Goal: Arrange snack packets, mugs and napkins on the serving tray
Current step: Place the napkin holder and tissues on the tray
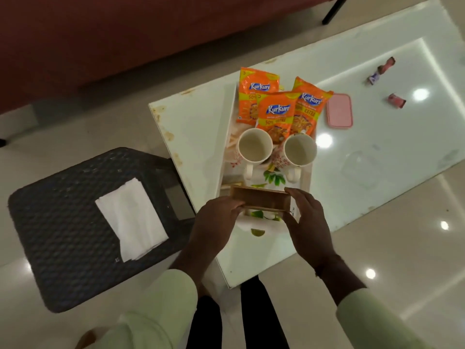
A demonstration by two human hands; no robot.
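A white serving tray (pixel 227 157) with a leaf print lies on the white table. Three orange snack packets (pixel 275 114) overlap at its far end. Two white mugs, the left mug (pixel 254 147) and the right mug (pixel 300 150), stand empty in its middle with handles toward me. Over the tray's near end I hold an empty wooden napkin holder (pixel 261 201): my left hand (pixel 217 220) grips its left end, my right hand (pixel 305 220) its right end. A stack of white napkins (pixel 130 217) lies on the dark stool to the left.
The dark woven stool (pixel 75 227) stands against the table's left corner. On the white table (pixel 377 147) lie a pink lidded box (pixel 339 110), small wrapped sweets (pixel 396 100) at far right and a clear lid (pixel 361 167). A red sofa (pixel 125 34) is beyond.
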